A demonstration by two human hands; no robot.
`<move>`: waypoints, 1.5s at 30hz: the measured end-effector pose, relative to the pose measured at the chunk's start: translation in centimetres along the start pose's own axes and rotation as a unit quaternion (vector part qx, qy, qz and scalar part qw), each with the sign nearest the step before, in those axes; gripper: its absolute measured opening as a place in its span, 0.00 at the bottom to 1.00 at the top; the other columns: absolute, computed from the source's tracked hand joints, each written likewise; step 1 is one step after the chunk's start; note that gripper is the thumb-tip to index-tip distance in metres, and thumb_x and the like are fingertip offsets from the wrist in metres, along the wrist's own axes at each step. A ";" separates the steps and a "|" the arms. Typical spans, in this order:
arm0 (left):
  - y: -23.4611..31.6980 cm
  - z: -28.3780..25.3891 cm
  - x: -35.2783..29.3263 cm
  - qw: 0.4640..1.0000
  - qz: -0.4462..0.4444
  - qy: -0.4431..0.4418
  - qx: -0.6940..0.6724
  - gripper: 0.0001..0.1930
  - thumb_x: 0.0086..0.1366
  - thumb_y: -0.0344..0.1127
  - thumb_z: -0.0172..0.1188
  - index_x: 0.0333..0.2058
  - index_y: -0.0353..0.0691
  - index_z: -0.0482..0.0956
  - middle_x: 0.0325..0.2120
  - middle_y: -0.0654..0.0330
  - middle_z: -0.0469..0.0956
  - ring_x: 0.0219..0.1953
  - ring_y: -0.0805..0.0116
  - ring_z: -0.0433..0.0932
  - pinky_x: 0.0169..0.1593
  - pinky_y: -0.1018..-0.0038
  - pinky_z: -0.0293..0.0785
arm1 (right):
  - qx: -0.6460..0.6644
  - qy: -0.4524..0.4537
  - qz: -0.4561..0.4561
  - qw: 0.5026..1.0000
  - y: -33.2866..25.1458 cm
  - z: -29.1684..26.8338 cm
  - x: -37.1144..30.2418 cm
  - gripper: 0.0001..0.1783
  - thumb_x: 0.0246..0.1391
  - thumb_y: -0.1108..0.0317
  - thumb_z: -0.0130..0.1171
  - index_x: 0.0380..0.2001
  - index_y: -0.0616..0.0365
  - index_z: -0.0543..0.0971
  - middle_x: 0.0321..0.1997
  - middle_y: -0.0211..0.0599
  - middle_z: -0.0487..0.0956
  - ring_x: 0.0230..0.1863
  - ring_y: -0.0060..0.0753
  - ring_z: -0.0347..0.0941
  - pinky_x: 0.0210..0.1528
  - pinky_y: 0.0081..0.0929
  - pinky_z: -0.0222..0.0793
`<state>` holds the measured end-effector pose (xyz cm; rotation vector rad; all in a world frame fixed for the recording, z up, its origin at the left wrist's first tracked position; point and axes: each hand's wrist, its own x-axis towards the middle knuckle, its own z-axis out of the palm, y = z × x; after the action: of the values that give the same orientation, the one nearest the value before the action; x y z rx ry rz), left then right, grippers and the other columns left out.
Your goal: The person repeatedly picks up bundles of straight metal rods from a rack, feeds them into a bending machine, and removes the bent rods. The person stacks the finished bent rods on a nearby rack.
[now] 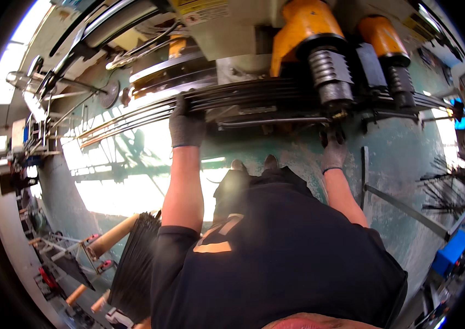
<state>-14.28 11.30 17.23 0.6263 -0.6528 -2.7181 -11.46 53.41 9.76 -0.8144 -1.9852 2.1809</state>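
Observation:
My left hand (187,125), in a dark grey glove, is closed around a bundle of long thin metal rods (128,119). The rods run left to right along the front of a machine (246,41) and stick out well past its left side. My right hand (334,151), in a lighter-looking glove, reaches up below a ribbed metal spring (328,68) under an orange housing (312,22). Its fingers bend in near the end of a dark bar (273,123); what they hold is too hidden to make out.
A second orange housing (380,35) with a spring stands to the right. A metal frame (402,205) lies at my right, near a blue bin (451,252). Behind my left elbow are a stack of dark rods (133,263) and a cardboard tube (113,236).

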 end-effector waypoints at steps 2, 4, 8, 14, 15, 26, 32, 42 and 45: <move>0.9 -0.6 -0.2 0.989 0.043 -0.082 0.118 0.16 0.81 0.39 0.53 0.56 0.32 0.76 0.56 0.50 0.80 0.59 0.60 0.78 0.68 0.63 0.74 | 0.038 -0.012 0.043 0.998 0.4 0.9 -0.9 0.27 0.68 0.56 0.67 0.61 0.63 0.79 0.54 0.30 0.83 0.44 0.25 0.81 0.47 0.23 0.78; 4.0 -1.7 -0.4 0.975 0.093 -0.069 0.192 0.18 0.78 0.40 0.56 0.59 0.34 0.75 0.57 0.49 0.80 0.59 0.55 0.78 0.66 0.57 0.72 | 0.021 0.018 0.083 0.996 2.3 0.4 -0.7 0.20 0.68 0.56 0.66 0.54 0.60 0.80 0.46 0.30 0.84 0.38 0.23 0.79 0.40 0.22 0.75; 13.2 -7.4 0.8 0.976 0.148 -0.054 0.149 0.24 0.79 0.47 0.53 0.63 0.35 0.72 0.60 0.46 0.77 0.62 0.45 0.75 0.70 0.43 0.67 | -0.034 0.064 0.110 0.991 5.3 -1.0 -2.1 0.15 0.68 0.54 0.64 0.41 0.56 0.83 0.33 0.29 0.85 0.27 0.20 0.76 0.27 0.19 0.65; 29.2 -16.3 4.0 0.974 0.181 0.095 -0.098 0.22 0.78 0.43 0.52 0.61 0.33 0.71 0.57 0.44 0.76 0.60 0.42 0.77 0.67 0.42 0.72 | -0.123 0.148 0.148 0.970 13.6 -4.9 -3.4 0.19 0.66 0.50 0.64 0.35 0.56 0.84 0.30 0.30 0.84 0.26 0.22 0.76 0.25 0.21 0.65; 31.9 -18.6 4.8 0.972 0.195 0.102 -0.088 0.21 0.78 0.43 0.51 0.60 0.33 0.71 0.57 0.43 0.76 0.59 0.41 0.78 0.67 0.42 0.73 | -0.128 0.163 0.145 0.967 14.8 -4.8 -4.0 0.20 0.66 0.49 0.64 0.34 0.56 0.84 0.29 0.30 0.84 0.26 0.23 0.76 0.25 0.22 0.65; 44.0 -23.9 8.1 0.973 0.200 0.028 0.108 0.24 0.82 0.45 0.46 0.70 0.42 0.60 0.57 0.43 0.75 0.54 0.39 0.80 0.54 0.39 0.83 | -0.158 0.161 0.220 0.949 24.5 -2.9 -13.5 0.15 0.64 0.55 0.60 0.33 0.55 0.85 0.30 0.36 0.84 0.23 0.31 0.78 0.26 0.31 0.72; 45.3 -26.7 6.3 0.957 0.166 -0.069 0.226 0.32 0.80 0.52 0.50 0.75 0.49 0.54 0.65 0.42 0.70 0.62 0.37 0.76 0.60 0.38 0.80 | -0.680 -0.060 -0.013 0.731 19.7 0.1 -13.4 0.09 0.58 0.66 0.62 0.40 0.51 0.88 0.41 0.44 0.89 0.41 0.48 0.86 0.46 0.42 0.79; 45.8 -26.7 5.2 0.975 0.098 -0.087 0.181 0.37 0.79 0.56 0.52 0.76 0.41 0.55 0.72 0.41 0.61 0.72 0.37 0.65 0.75 0.37 0.60 | -0.622 -0.150 -0.172 0.749 23.2 3.8 -7.2 0.10 0.59 0.59 0.60 0.35 0.52 0.86 0.37 0.48 0.85 0.41 0.55 0.82 0.45 0.46 0.76; 45.8 -28.2 4.5 0.979 0.175 0.006 0.102 0.38 0.80 0.56 0.47 0.77 0.39 0.52 0.73 0.45 0.63 0.73 0.41 0.64 0.76 0.40 0.59 | -0.712 -0.242 -0.180 0.634 19.8 8.8 -7.3 0.13 0.56 0.56 0.61 0.36 0.52 0.86 0.40 0.49 0.85 0.45 0.56 0.81 0.48 0.49 0.76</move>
<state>2.43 -40.04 15.15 0.5156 -0.9493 -2.3380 -3.35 39.48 -6.43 0.3297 -3.5079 0.1711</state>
